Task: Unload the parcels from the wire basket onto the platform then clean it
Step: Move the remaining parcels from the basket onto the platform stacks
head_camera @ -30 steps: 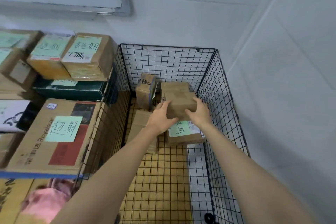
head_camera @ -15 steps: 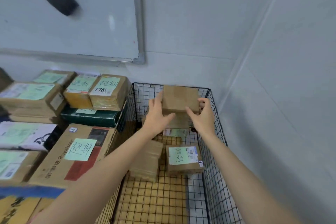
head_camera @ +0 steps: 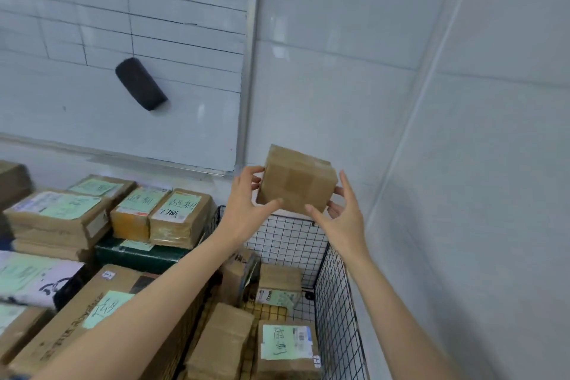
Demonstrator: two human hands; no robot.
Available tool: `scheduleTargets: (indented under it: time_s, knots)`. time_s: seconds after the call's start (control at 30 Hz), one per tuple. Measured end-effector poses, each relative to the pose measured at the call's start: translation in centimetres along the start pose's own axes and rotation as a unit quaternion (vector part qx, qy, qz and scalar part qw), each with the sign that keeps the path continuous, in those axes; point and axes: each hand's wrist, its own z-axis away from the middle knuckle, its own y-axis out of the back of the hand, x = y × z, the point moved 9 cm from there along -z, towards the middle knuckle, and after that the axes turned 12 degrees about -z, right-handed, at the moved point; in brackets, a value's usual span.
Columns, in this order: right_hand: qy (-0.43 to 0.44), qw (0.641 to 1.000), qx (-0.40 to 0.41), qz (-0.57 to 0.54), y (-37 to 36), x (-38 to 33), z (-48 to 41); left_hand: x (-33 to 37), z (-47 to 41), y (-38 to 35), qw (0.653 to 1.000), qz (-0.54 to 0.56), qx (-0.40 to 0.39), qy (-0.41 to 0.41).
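Lower left: stacked parcels point(head_camera: 61, 213) cut off by frame edge, labels blurred. Center: left grip point(head_camera: 246, 210) and right grip point(head_camera: 342, 219) clasp a taped box point(head_camera: 297, 183) from either side, held above wire basket point(head_camera: 336, 311) rim. Basket's near end cut off lower right.

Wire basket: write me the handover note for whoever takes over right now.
Hands: left hand and right hand both grip one brown parcel, held above the far rim of the wire basket.
In basket: at least four parcels, including a green-labelled parcel.
Done: this parcel is out; stacked boxes sit to the left.
Left: set it down, unload the rest, clean the basket.
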Motion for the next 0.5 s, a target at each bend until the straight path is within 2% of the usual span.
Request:
scheduleTargets:
  time_s: [0.17, 0.37, 0.5]
  knots:
    - [0.032, 0.999, -0.006, -0.040, -1.0, -3.3, -0.1, 2.2, -0.1, 1.7, 0.998, 0.052, 0.021, -0.010]
    - [0.052, 0.992, -0.012, -0.117, -1.4, -6.3, 0.1, 4.2, -0.3, 3.5, 0.999, 0.013, 0.040, -0.015]
    - [0.066, 0.988, -0.001, -0.140, -1.0, -7.4, 0.0, 4.6, -0.4, 4.3, 0.997, 0.060, 0.050, -0.013]
